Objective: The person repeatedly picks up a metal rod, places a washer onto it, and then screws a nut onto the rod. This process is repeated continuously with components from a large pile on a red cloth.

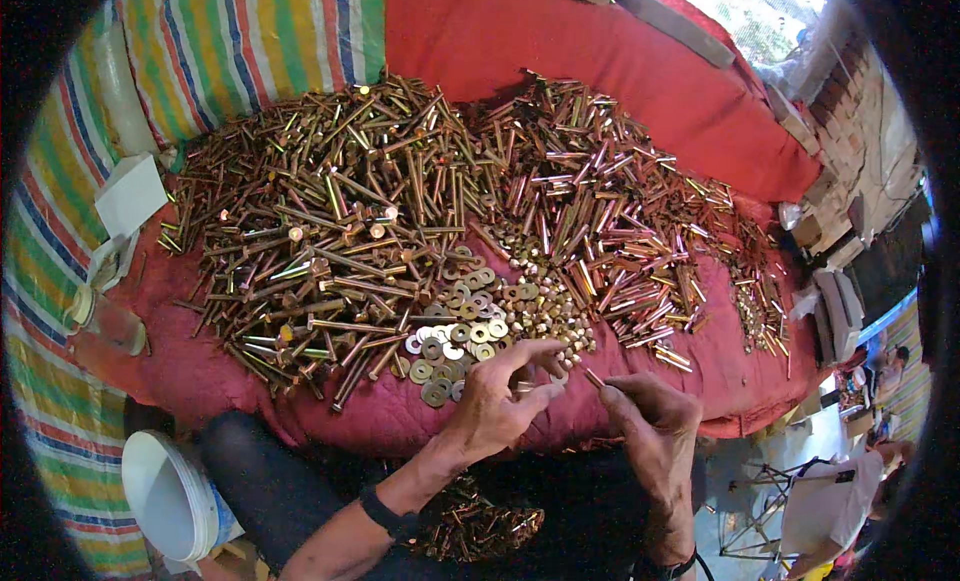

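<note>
Fingers curled, my left hand (500, 401) reaches over the front of a red cloth, beside flat washers (437, 351) and small nuts (545, 311). Its thumb and forefinger come close together near the nuts; I cannot make out what lies between them. My right hand (652, 411) pinches a thin copper-coloured metal rod (594, 379) between thumb and forefinger, its free end pointing toward my left hand. The rest of the rod is hidden by the fingers. Beyond the hands lie a heap of long bolts (330, 221) and, right of it, a heap of pinkish metal tubes (610, 211).
Smaller metal pieces (750, 291) lie at the cloth's right end. A glass jar (108, 323) and a white box (130, 196) stand at the left. Lower left is a white bucket (170, 491). More metal parts (480, 526) lie below my hands. Someone sits at the far right.
</note>
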A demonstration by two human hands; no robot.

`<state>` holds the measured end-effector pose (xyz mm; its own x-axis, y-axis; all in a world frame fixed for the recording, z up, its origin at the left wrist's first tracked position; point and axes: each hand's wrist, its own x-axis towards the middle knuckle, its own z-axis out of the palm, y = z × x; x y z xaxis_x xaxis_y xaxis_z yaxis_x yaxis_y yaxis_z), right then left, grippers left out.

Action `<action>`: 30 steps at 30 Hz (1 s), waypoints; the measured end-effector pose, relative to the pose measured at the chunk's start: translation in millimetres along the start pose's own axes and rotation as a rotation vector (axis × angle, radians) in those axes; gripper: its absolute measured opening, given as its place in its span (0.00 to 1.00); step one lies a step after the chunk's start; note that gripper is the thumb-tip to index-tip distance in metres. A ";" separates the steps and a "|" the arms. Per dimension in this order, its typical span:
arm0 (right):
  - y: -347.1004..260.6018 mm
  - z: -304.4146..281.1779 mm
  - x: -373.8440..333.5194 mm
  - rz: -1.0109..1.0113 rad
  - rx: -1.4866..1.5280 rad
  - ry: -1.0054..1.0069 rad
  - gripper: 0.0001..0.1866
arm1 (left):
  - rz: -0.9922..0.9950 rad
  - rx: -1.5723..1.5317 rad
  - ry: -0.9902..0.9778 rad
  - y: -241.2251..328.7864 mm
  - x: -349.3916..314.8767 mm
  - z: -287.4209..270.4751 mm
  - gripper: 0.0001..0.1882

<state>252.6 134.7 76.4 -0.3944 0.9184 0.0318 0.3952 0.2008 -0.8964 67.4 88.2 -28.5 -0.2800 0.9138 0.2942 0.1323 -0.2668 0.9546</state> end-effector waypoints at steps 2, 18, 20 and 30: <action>2.4 -3.1 -1.3 0.086 0.114 0.019 0.09 | -0.059 -0.078 -0.006 2.1 5.1 1.8 0.31; -7.2 -16.2 -5.2 0.225 0.322 0.175 0.09 | -0.020 0.075 -0.004 1.5 17.5 21.7 0.44; -10.0 -15.5 -8.1 0.188 0.327 0.165 0.09 | -0.023 0.102 0.024 -2.1 14.4 23.2 0.41; -8.4 -24.3 -5.9 0.182 0.309 0.253 0.10 | 0.059 0.244 0.009 -15.9 11.8 20.4 0.30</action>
<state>271.8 135.9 94.5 -0.1103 0.9917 -0.0656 0.1578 -0.0477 -0.9863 81.4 109.4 -41.2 -0.2734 0.8958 0.3505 0.3741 -0.2367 0.8967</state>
